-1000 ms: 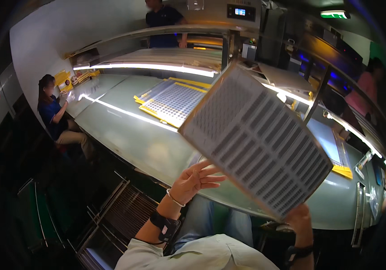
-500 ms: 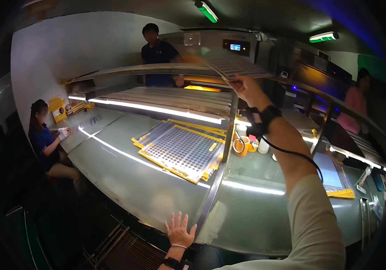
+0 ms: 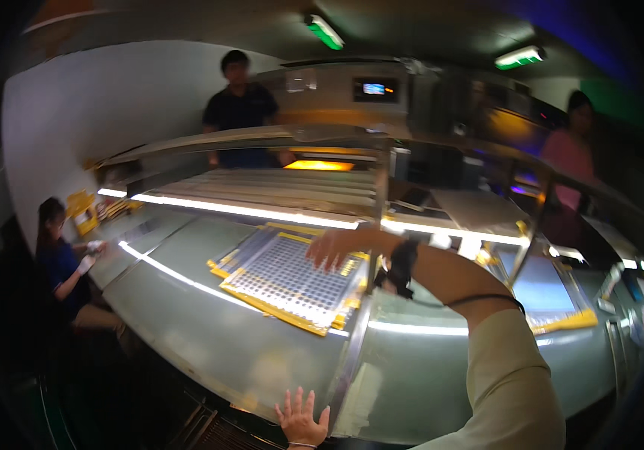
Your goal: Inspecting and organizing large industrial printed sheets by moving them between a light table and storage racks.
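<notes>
My left hand (image 3: 302,421) rests flat near the table's front edge, its fingers spread and holding nothing. My right hand (image 3: 343,246), slightly blurred, reaches over the right part of a stack of film sheets (image 3: 281,281). Its fingers point down and apart, with nothing visible between them; whether they touch the top sheet I cannot tell. That top sheet is clear with rows of dark dots, and yellow strips edge the stack. Part of the stack is hidden beneath my right hand.
A metal upright (image 3: 382,184) and a raised shelf rail (image 3: 262,135) cross the glass-topped table (image 3: 187,259). Light tubes (image 3: 239,210) run below. Another yellow-edged sheet (image 3: 543,289) lies at the right. A gloved co-worker (image 3: 67,259) sits left; two other people stand behind.
My right hand has come down from the shelf to the film stack. The flat ribbed panel it held up there is no longer in it. My left hand stays on the table.
</notes>
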`<action>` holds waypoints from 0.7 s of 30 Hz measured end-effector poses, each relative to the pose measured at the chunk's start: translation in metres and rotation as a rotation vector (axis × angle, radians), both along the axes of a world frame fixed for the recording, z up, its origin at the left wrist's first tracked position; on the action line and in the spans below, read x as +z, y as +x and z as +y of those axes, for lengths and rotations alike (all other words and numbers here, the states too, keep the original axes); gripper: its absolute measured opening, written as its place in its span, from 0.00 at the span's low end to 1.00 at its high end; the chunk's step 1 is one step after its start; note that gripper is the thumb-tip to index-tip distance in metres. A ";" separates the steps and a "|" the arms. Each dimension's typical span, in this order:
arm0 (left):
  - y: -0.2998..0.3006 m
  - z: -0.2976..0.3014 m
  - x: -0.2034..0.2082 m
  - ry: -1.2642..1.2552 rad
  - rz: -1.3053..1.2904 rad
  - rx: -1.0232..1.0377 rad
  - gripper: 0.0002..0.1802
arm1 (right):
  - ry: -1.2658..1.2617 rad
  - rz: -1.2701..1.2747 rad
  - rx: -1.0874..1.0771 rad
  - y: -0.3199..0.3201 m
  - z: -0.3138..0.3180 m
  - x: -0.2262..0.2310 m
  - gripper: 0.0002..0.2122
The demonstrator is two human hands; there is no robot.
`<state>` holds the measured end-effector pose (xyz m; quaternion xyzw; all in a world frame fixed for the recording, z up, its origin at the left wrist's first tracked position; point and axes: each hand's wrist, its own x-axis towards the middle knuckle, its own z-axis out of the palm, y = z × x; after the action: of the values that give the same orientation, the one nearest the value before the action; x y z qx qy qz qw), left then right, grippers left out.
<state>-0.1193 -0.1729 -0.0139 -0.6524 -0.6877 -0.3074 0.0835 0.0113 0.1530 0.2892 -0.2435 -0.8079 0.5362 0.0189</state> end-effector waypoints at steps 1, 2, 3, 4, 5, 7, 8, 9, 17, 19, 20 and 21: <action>0.005 0.003 0.001 -0.002 0.020 -0.080 0.28 | -0.077 0.048 0.078 0.031 0.010 -0.060 0.14; 0.002 -0.001 -0.002 -0.046 0.017 -0.024 0.29 | 0.328 -0.119 0.318 0.029 -0.037 -0.076 0.15; -0.003 -0.005 -0.002 -0.079 0.019 0.032 0.30 | 0.620 -0.170 0.535 0.044 -0.079 -0.084 0.18; -0.003 -0.005 -0.001 -0.079 0.039 -0.042 0.30 | 0.519 -0.215 0.567 0.074 -0.101 -0.110 0.19; -0.003 -0.008 0.000 -0.094 0.016 0.026 0.29 | 0.443 -0.372 0.512 0.104 -0.127 -0.110 0.20; 0.003 -0.008 0.012 -0.113 -0.006 0.077 0.28 | 0.166 -0.547 0.098 0.193 -0.146 -0.111 0.21; 0.004 -0.007 0.014 -0.115 -0.005 0.032 0.28 | 0.074 -0.496 -0.173 0.246 -0.151 -0.109 0.21; 0.006 -0.005 0.014 -0.077 0.006 0.016 0.28 | -0.052 -0.277 -0.562 0.318 -0.154 -0.128 0.19; -0.003 -0.010 0.010 -0.102 0.079 0.044 0.27 | 0.085 1.154 -1.741 0.577 -0.202 -0.078 0.41; -0.005 -0.011 0.005 -0.077 0.106 0.027 0.27 | 0.177 1.216 -1.752 0.605 -0.176 -0.070 0.26; -0.005 -0.015 0.005 -0.077 0.120 0.034 0.27 | 0.315 1.196 -1.713 0.607 -0.163 -0.072 0.20; -0.005 -0.019 0.007 -0.082 0.128 0.044 0.28 | 0.295 1.207 -1.709 0.610 -0.157 -0.068 0.20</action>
<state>-0.1240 -0.1924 -0.0073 -0.6584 -0.7070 -0.2347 0.1074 0.6214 -0.0042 0.2214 -0.4198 -0.2817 0.2734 0.8183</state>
